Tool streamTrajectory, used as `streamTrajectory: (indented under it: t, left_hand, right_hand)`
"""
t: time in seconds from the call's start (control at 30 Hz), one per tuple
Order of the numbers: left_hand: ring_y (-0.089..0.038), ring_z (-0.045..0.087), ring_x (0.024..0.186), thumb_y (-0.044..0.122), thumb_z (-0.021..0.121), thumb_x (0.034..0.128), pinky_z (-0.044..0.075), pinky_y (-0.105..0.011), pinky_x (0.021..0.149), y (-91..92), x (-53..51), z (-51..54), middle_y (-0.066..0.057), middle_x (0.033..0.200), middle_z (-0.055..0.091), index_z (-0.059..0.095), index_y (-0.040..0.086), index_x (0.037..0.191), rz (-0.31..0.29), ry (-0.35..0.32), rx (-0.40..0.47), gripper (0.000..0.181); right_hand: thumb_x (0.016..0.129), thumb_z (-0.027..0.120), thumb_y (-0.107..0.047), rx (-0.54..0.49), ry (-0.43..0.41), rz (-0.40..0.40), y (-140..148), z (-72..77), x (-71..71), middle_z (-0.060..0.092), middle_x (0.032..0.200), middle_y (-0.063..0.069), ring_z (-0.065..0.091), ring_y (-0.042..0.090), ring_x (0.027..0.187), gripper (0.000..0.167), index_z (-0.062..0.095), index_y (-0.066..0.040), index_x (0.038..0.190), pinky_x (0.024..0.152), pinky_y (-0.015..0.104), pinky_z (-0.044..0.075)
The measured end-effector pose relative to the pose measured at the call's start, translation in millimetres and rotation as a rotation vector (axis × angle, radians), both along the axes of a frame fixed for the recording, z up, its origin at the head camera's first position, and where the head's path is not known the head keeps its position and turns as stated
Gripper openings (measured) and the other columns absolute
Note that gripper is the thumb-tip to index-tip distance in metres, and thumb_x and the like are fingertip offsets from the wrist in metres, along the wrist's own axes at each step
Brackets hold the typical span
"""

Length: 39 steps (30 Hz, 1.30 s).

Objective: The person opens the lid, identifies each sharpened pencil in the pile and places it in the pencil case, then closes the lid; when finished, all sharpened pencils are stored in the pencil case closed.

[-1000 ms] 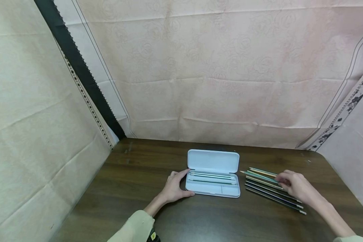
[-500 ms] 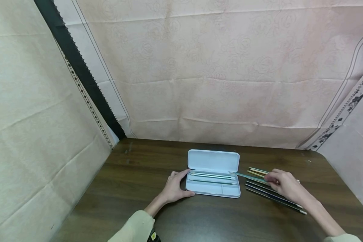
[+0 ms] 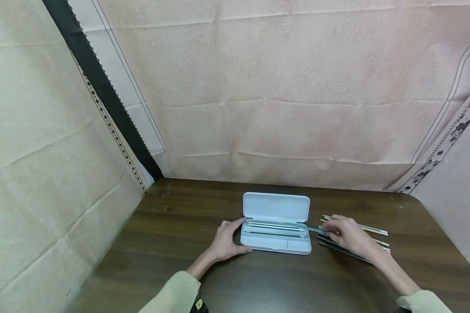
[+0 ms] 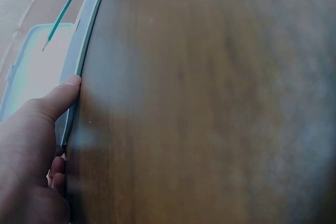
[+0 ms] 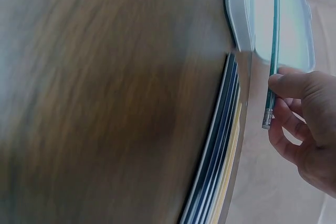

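Observation:
A light blue pencil case (image 3: 264, 244) lies with its lid (image 3: 276, 207) raised, and several pencils (image 3: 274, 235) rest inside. My left hand (image 3: 224, 243) grips the case's left end, thumb at the front edge and fingers toward the back. In my right hand (image 3: 346, 235) a green pencil (image 5: 275, 30) is pinched between thumb and fingers near its eraser end. In the head view its pointed end reaches over the right part of the case. The left wrist view also shows this pencil above the case, held apart from the lid behind it.
Several loose pencils (image 3: 376, 230) lie on the brown wooden table (image 3: 274, 282) to the right of the case, partly hidden under my right hand. Pale patterned cloth (image 3: 274, 95) hangs behind the table and at both sides.
My right hand has lifted the green pencil from the loose row and carried it left, so its tip now reaches over the case. My left hand has stayed in place.

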<state>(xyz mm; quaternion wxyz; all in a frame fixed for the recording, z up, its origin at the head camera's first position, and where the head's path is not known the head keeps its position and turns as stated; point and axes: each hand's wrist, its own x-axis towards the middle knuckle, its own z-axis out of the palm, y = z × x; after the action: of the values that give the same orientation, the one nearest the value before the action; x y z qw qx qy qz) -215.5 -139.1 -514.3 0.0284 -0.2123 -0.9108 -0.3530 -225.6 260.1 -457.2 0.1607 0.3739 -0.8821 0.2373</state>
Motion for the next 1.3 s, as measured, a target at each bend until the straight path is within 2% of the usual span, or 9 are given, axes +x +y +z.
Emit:
streamTrajectory:
  t: [0.27,0.37,0.77,1.3]
  left_hand:
    - [-0.023,0.041,0.111,0.046,0.085,0.0775,0.037,-0.044,0.089,1.3,1.9,1.0,-0.004,0.145,0.052,0.045,0.012,0.151,0.003,-0.013,0.004,0.09]
    - [-0.022,0.041,0.11,0.047,0.084,0.0775,0.037,-0.043,0.088,2.1,2.1,0.8,-0.005,0.144,0.052,0.045,0.012,0.151,0.001,-0.016,0.003,0.091]
    - [-0.023,0.04,0.111,0.049,0.084,0.0771,0.038,-0.044,0.088,0.6,1.2,-0.7,-0.005,0.144,0.052,0.045,0.013,0.151,0.015,-0.024,-0.003,0.091]
    - [-0.023,0.041,0.113,0.048,0.085,0.0763,0.038,-0.045,0.089,2.8,-3.0,1.7,-0.004,0.142,0.053,0.045,0.014,0.151,0.022,-0.022,-0.001,0.091]
  right_hand:
    - [0.079,0.078,0.008,0.042,-0.124,-0.008,-24,0.8,-1.4,0.063,0.087,-0.005,0.056,0.005,0.074,0.022,0.075,-0.007,0.095,0.064,0.028,0.052]
    - [0.08,0.078,0.007,0.054,-0.143,-0.008,-34,1.5,-1.8,0.064,0.089,-0.003,0.058,0.007,0.075,0.021,0.076,-0.006,0.096,0.066,0.029,0.053]
    - [0.081,0.08,0.004,0.064,-0.18,0.008,-63,-3.2,-8.6,0.067,0.092,0.0,0.062,0.014,0.081,0.021,0.077,-0.008,0.098,0.074,0.033,0.056]
    - [0.081,0.08,0.004,0.085,-0.149,0.025,-79,-8.2,-16.8,0.066,0.09,-0.001,0.06,0.013,0.079,0.018,0.078,-0.008,0.095,0.074,0.034,0.055]
